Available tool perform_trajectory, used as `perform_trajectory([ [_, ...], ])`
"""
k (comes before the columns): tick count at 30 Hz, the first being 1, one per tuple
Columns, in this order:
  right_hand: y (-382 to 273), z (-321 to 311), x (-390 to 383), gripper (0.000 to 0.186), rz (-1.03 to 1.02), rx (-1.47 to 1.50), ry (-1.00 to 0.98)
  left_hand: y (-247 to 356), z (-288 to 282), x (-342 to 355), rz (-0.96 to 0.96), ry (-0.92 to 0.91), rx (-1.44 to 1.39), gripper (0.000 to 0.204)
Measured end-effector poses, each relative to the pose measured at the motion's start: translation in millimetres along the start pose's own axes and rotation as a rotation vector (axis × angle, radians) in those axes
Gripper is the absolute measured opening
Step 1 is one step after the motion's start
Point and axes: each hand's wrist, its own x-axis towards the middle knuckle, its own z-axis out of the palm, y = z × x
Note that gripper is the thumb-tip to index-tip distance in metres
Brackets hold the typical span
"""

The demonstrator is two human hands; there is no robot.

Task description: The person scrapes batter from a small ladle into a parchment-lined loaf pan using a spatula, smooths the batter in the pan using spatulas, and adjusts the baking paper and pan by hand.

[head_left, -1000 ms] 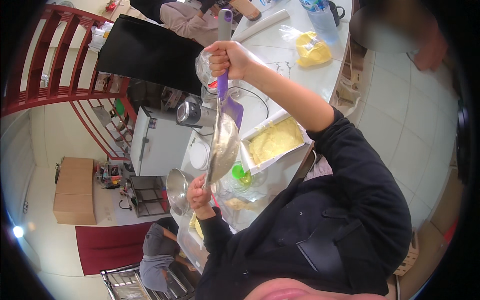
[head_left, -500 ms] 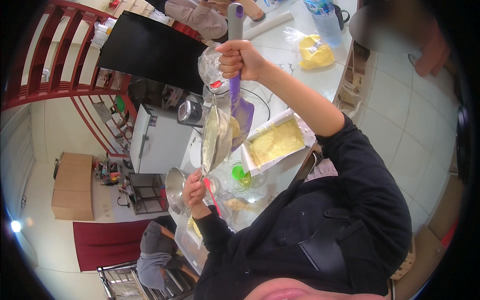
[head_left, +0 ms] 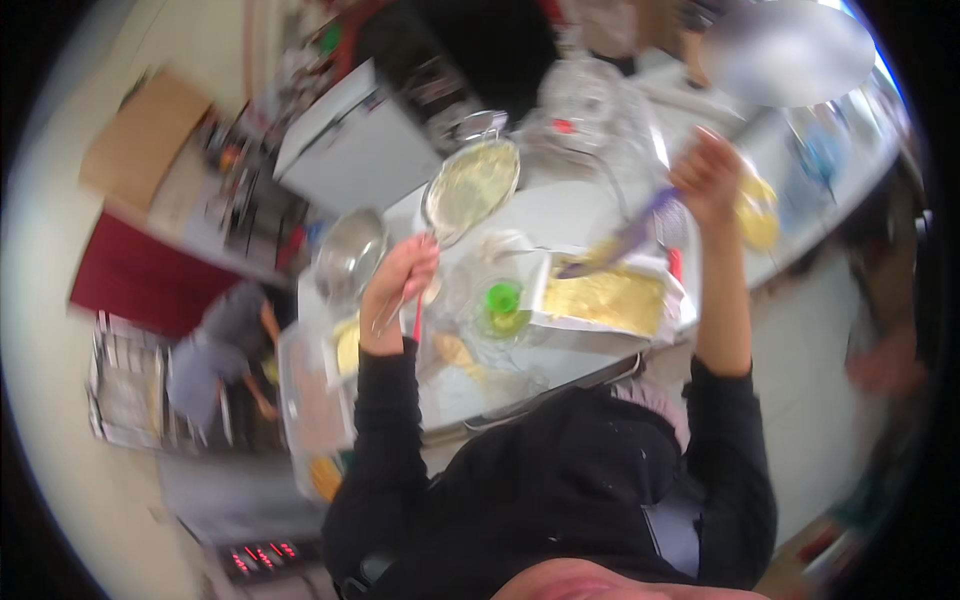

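My left hand (head_left: 408,268) grips the handle of a wire-mesh sieve (head_left: 474,188), which is raised above the table with pale yellow residue coating its mesh. My right hand (head_left: 707,178) is closed round the handle of a purple spatula (head_left: 640,228). The spatula's blade slants down over a paper-lined rectangular pan (head_left: 537,290) of yellow batter (head_left: 605,298); blur hides whether it touches the batter. Between my arms, a bright green cup-like item (head_left: 503,297) stands in a clear bowl.
A steel bowl (head_left: 338,268) stands left of my left hand, near a clear plastic tub (head_left: 318,395). Farther back are a plastic-covered appliance (head_left: 580,100) and a yellow bag (head_left: 757,212). Another person (head_left: 215,340) bends over at the left, beyond the table.
The spatula has left the sieve and swung right and down over the pan. My hands have moved apart, the left lifting the sieve away. The view has turned.
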Motion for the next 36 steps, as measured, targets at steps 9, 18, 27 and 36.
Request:
perform_trajectory([
  [9, -9, -5, -61, 0.034, -0.355, -0.094, -0.066, -32, -106, -6, 0.337, 0.742, -0.026, 0.013],
  [18, 30, 24, -80, 0.033, -0.357, -0.153, -0.126, -77, -190, 90, 0.403, 0.861, -0.806, 0.009],
  [27, 55, 63, -84, 0.033, -0.396, -0.380, -0.006, -76, -142, 103, 0.335, 0.677, -1.039, 0.052],
  [36, 51, 83, -77, 0.037, -0.358, -0.552, 0.006, -107, 3, -11, 0.464, 0.467, -0.308, 0.064],
])
